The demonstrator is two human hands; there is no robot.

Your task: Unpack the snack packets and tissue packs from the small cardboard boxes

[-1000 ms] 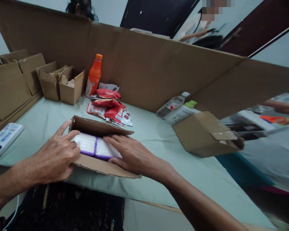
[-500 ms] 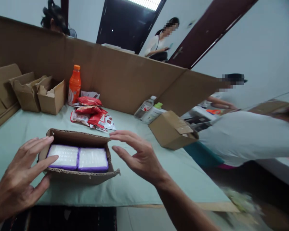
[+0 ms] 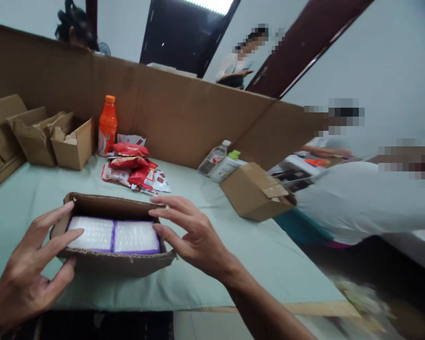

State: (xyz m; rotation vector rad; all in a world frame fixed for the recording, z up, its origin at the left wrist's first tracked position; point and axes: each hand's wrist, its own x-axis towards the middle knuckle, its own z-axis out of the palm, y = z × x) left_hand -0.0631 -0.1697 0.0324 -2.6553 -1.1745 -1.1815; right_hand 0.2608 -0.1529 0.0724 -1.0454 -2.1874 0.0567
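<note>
An open cardboard box (image 3: 116, 263) lies near the front edge of a pale green table (image 3: 233, 255). Inside it two white packs with purple edges (image 3: 113, 235) lie side by side. My left hand (image 3: 28, 274) is at the box's left end, fingers spread and touching its rim and wall. My right hand (image 3: 191, 233) is at the box's right end, fingers apart, fingertips on the rim and back flap. Neither hand is closed around anything.
An orange bottle (image 3: 107, 126) and red snack packets (image 3: 134, 167) lie behind the box. Small open cartons (image 3: 62, 141) stand at far left. A closed carton (image 3: 257, 192) and two lying bottles (image 3: 221, 163) are at right. A tall cardboard wall (image 3: 184, 118) rings the table. Other people sit beyond.
Both hands lifted off the white packs and moved out to the box's two ends; now their fingers rest on its rim. The view swung left to right.
</note>
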